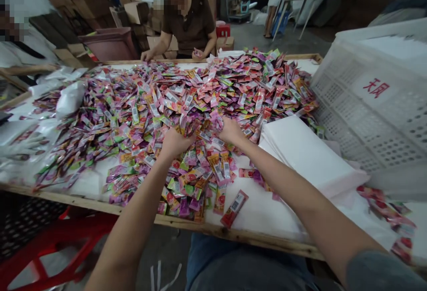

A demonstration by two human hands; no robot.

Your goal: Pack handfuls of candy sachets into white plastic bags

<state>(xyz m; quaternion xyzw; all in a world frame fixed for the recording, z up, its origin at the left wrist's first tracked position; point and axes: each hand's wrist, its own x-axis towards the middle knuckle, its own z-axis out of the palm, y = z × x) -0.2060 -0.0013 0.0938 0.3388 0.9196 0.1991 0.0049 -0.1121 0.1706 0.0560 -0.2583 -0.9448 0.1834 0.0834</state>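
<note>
A wide heap of small printed sachets (170, 93) in pink, purple, red, orange and green covers the wood-edged table (273, 240). My left hand (176, 142) reaches into the middle of the heap, its fingers curled round some sachets and partly hidden by them. Just to the right, my right hand (230, 131) is closed on a few pink sachets (216, 121) that stick out past the fingertips. Closer to me, loose sachets lie spread out, with a single red sachet (234, 208) near the front edge.
A stack of white sheets (300, 153) lies right of my right forearm, beside a white plastic crate (376, 104). Clear plastic bags (26, 144) are at the left. Across the table a person (190, 24) handles sachets; another person (23, 55) is at far left. A red stool (56, 246) stands below.
</note>
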